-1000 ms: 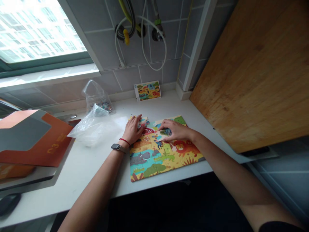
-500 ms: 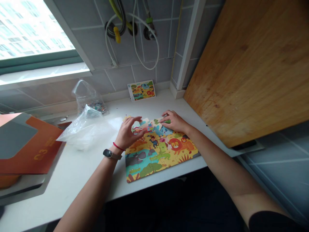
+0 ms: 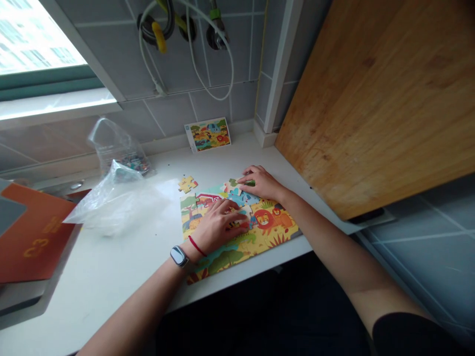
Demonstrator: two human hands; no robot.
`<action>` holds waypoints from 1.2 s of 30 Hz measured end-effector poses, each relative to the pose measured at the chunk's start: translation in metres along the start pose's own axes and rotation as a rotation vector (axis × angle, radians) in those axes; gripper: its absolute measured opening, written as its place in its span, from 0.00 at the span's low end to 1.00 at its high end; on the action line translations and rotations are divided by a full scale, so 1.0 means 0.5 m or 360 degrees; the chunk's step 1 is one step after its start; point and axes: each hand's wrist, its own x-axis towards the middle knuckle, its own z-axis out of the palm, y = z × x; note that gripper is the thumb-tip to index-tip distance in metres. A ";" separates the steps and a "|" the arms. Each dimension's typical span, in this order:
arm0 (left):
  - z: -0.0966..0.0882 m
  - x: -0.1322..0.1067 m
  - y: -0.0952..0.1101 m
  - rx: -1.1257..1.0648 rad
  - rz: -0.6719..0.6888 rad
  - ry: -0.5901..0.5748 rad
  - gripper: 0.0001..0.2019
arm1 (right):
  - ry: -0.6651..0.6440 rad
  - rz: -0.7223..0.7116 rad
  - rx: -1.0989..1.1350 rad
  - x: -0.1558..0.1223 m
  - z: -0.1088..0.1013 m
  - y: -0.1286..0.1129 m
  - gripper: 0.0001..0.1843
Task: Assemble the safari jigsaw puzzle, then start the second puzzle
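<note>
A jigsaw puzzle (image 3: 276, 225) with cartoon lions, trees and water lies on the white counter, most of its pieces joined. My left hand (image 3: 218, 222), with a watch and red cord at the wrist, bends over its middle, fingers closed on a puzzle piece (image 3: 244, 212) with blue and red on it. At the upper right edge, my right hand (image 3: 261, 183) has its fingers curled on another puzzle piece (image 3: 233, 186) showing a green tree. A loose yellow puzzle piece (image 3: 188, 184) rests beyond the upper left corner. Fingers partly cover both held pieces.
A picture card (image 3: 208, 134) leans against the tiled wall. To the left are clear plastic bags (image 3: 111, 198), one with small pieces inside, and an orange box (image 3: 44, 237). A wooden board (image 3: 386, 109) stands on the right. Hoses and a white cable hang above.
My left hand has moved from the puzzle's upper left to its middle, uncovering the red barn and the loose yellow piece. My right hand stays at the upper right edge. The view has shifted slightly.
</note>
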 end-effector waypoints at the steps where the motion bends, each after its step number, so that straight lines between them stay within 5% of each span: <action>1: 0.001 0.000 -0.001 0.0003 0.0002 0.0003 0.11 | -0.0003 -0.0003 0.0002 0.000 -0.001 -0.001 0.14; 13: -0.006 0.007 0.005 0.0008 0.0058 -0.0010 0.11 | -0.0021 0.0033 -0.0010 -0.001 -0.004 -0.010 0.13; 20: -0.016 0.005 0.003 -0.0001 -0.0103 0.0022 0.13 | -0.0008 0.0008 -0.0026 -0.001 -0.004 -0.011 0.14; 29: -0.091 -0.009 -0.105 0.0196 -0.0319 0.0220 0.15 | 0.0056 0.0002 0.0004 0.000 0.001 -0.003 0.10; 36: -0.072 -0.012 -0.150 0.0099 -0.0423 0.0280 0.14 | 0.0061 0.0003 -0.0037 0.001 0.001 -0.002 0.11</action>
